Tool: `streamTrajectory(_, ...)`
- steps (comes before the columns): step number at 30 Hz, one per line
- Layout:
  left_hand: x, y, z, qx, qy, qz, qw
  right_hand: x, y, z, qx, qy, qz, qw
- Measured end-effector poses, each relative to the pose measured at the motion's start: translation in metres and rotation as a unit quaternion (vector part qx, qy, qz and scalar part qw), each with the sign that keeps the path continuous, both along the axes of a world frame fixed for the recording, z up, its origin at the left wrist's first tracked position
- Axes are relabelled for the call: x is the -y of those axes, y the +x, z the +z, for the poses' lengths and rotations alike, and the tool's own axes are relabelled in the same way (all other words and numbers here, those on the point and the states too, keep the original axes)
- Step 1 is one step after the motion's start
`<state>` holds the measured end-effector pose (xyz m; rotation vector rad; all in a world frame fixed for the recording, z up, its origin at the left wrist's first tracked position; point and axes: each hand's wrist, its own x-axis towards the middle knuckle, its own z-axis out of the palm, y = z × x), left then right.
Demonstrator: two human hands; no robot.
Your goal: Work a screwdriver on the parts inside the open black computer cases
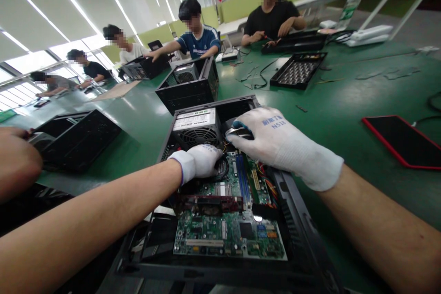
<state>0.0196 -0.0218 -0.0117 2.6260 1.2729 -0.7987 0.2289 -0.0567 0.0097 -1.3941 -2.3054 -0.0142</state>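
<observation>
An open computer case [306, 234] lies on its side in front of me, with a green motherboard [206, 232] inside. My left hand [205, 160], in a white glove, reaches in beside the black CPU fan [223, 167], just below the power supply [198, 128]. Its fingers are curled down and pressed together, their tips hidden. My right hand [275, 138], also gloved, is bent over the case's far right part. Its thumb and fingers close around a dark, silver-edged piece [241, 132] whose kind I cannot make out. Thin wires [225, 147] run between the two hands.
Another open case [193, 87] stands just beyond mine, and a third [82, 140] lies at left near another person's hand [17, 161]. A red-edged black tablet-like panel [403, 140] lies at right. A black tray [298, 71] sits farther back. Several people work around the green table [344, 96].
</observation>
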Motion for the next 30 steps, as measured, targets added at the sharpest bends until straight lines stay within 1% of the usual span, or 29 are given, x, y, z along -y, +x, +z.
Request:
streamTrajectory(5, 0.0012, 0.0009, 0.0012, -0.002, 0.002, 0.004, 1.0, -0.0007, 0.0004, -0.0014, 0.018, 0.025, 0.016, 0.999)
streamTrajectory(11, 0.0015, 0.0021, 0.0013, -0.009, 0.004, 0.003, 1.0, 0.0007, -0.0008, 0.0006, 0.008, 0.018, 0.001, 1.0)
streamTrajectory(23, 0.003, 0.0036, 0.0027, -0.018, 0.006, 0.005, 1.0, -0.0016, 0.0016, -0.0055, 0.003, 0.057, 0.018, 0.998)
streamTrajectory(30, 0.0033, 0.0027, 0.0018, -0.01, 0.009, 0.004, 1.0, -0.0012, 0.0013, -0.0039, 0.009, 0.054, 0.013, 0.998)
